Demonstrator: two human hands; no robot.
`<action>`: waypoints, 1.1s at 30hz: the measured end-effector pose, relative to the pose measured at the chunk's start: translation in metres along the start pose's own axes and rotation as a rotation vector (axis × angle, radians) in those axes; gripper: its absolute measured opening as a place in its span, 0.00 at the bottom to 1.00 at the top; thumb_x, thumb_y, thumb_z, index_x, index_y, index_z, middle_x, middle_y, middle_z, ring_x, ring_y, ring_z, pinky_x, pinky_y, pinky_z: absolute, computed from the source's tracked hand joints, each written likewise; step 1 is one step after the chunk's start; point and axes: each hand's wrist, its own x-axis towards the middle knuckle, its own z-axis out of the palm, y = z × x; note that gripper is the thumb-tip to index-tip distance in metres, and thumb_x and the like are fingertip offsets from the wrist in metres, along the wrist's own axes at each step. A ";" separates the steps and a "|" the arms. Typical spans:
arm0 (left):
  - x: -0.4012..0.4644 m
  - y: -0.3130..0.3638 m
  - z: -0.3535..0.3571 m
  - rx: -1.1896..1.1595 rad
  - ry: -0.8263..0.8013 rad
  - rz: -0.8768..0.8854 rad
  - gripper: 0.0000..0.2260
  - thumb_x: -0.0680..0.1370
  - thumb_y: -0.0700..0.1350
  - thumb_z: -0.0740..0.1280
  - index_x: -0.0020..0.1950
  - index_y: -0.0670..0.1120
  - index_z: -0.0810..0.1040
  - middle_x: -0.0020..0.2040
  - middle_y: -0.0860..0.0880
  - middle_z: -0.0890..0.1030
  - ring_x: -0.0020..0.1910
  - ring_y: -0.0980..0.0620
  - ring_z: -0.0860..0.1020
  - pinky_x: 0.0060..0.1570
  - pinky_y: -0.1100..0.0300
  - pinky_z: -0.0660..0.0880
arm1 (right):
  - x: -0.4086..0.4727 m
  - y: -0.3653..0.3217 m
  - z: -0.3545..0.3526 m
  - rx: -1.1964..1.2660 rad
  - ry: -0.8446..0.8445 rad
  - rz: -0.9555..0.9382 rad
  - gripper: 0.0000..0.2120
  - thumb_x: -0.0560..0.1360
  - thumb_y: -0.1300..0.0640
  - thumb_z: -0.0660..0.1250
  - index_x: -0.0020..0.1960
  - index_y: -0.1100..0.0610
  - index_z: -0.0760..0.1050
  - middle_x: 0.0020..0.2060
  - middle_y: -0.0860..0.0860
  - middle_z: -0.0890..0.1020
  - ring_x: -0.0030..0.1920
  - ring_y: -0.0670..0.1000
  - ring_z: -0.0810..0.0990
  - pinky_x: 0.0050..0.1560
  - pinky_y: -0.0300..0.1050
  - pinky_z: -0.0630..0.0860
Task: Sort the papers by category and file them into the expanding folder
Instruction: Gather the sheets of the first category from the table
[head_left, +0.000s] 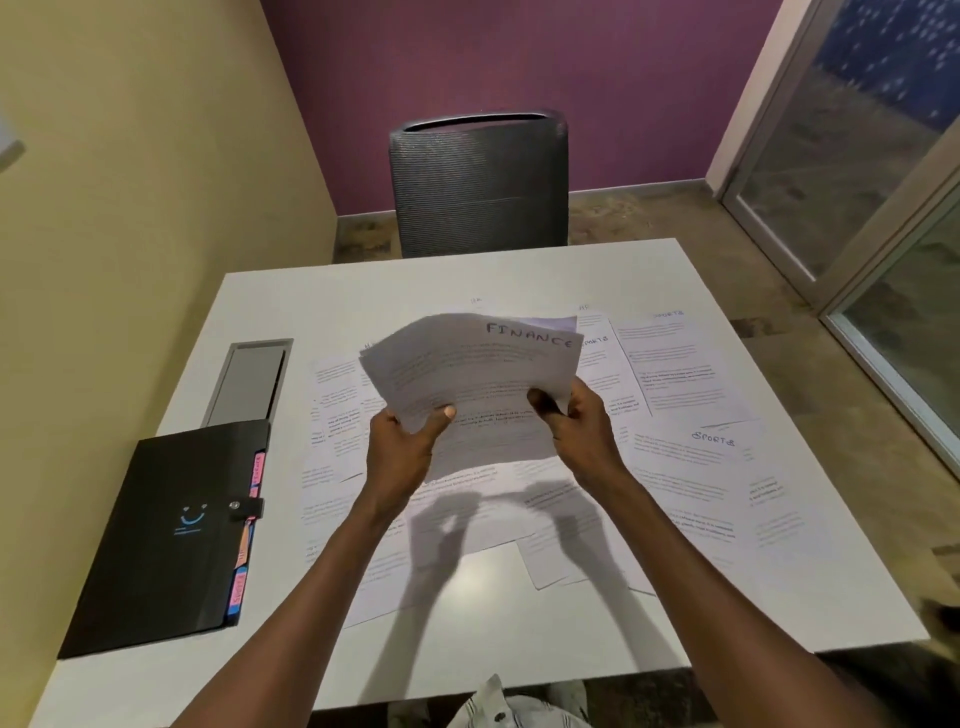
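Two bare hands are raised above the middle of the frame, holding one fanned sheaf of papers (478, 379) between them. The top sheet is headed "FINANCE" in handwriting; the number of sheets in the sheaf cannot be counted, though several staggered edges show at its upper left. The left hand (402, 441) pinches the sheaf's lower left edge, thumb on top and fingers hidden underneath. The right hand (576, 421) grips the lower right edge in the same manner, thumb pressed on the face of the paper. Both forearms reach up from the bottom of the frame, converging toward the centre, and cast two shadows on the sheets below.

More loose sheets (680, 374) lie spread and overlapping across the white table (322, 291), from centre to right; three show the heading "SPORTS", and their total cannot be told. One black expanding folder (166, 530) lies closed at the lower left of the frame, strap fastened, coloured tabs along its right edge, well apart from the hands. One dark chair (480, 187) stands at the table's far side, top centre.
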 end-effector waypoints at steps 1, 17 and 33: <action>-0.003 -0.007 0.001 -0.024 0.007 -0.023 0.12 0.74 0.43 0.76 0.56 0.49 0.81 0.49 0.58 0.84 0.46 0.62 0.83 0.42 0.68 0.79 | -0.003 0.008 -0.002 -0.013 -0.001 0.018 0.08 0.78 0.55 0.68 0.56 0.47 0.77 0.51 0.48 0.84 0.53 0.48 0.82 0.48 0.40 0.80; -0.015 -0.078 0.028 0.144 0.127 -0.143 0.13 0.76 0.43 0.73 0.59 0.43 0.79 0.49 0.50 0.81 0.47 0.51 0.79 0.39 0.64 0.74 | -0.010 0.098 -0.011 -0.231 -0.058 0.278 0.16 0.79 0.59 0.66 0.66 0.58 0.73 0.56 0.52 0.81 0.56 0.53 0.79 0.52 0.44 0.76; 0.000 -0.020 0.073 -0.110 -0.202 -0.247 0.07 0.77 0.38 0.70 0.54 0.44 0.81 0.42 0.52 0.86 0.40 0.55 0.84 0.36 0.64 0.80 | -0.001 0.073 -0.085 -0.192 -0.012 0.211 0.08 0.79 0.58 0.63 0.55 0.61 0.77 0.48 0.53 0.82 0.46 0.49 0.79 0.41 0.37 0.73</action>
